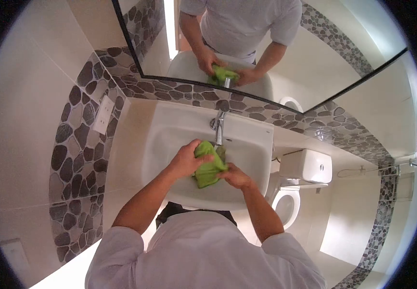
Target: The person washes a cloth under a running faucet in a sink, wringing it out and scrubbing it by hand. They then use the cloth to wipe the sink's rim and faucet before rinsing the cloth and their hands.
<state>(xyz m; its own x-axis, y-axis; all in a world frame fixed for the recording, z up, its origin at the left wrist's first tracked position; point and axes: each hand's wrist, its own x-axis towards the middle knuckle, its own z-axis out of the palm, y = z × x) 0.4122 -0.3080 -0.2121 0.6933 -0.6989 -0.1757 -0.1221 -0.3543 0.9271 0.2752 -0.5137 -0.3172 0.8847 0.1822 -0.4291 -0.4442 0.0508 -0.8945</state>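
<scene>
A bright green cloth (207, 172) hangs bunched between my two hands over the white washbasin (160, 139). My left hand (187, 160) grips its upper left part, thumb lying across the front. At the cloth's lower right edge, my right hand (237, 177) pinches the fabric between thumb and fingers. Just above the cloth is the chrome tap (219, 127), its spout pointing down toward it. A darker green patch of the cloth shows right under the spout. Whether water is running I cannot make out.
A large black-framed mirror (247, 33) above the basin reflects my arms and the cloth. To the right stands a white toilet (285, 204) with its cistern (309, 166). A wall socket (103, 114) sits on the pebble-patterned strip (76, 159) at the left.
</scene>
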